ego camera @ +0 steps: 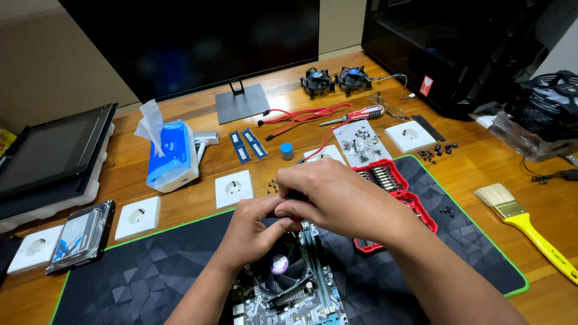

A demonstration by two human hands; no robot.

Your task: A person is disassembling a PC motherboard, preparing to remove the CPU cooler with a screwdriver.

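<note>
On the dark mat (150,271) at the near edge of the desk (198,114) lies a motherboard (301,301) with a black cooler fan (278,268) seated on it, at about six o'clock in the view. The left hand (253,232) comes up from seven o'clock, fingers curled and pressed against the upper rim of the fan, and it looks to be steadying the part rather than carrying it. The right hand (337,195) reaches in from five o'clock and closes over the same spot, its fingertips pinched together on something small and dark at the fan's twelve o'clock edge; the knuckles hide it, so whether that is a clip, a screw or a connector cannot be told. Judging from this, the work goes best with the board kept flat on the mat, the left hand bracing the cooler so it does not tilt, and the right hand pressing or turning straight down without levering against the memory slots (316,271) just beside it at three o'clock. The red bit case (391,192) lies open near the right wrist at two o'clock, and loose screws (447,210) sit farther right, well apart from the board.
</note>
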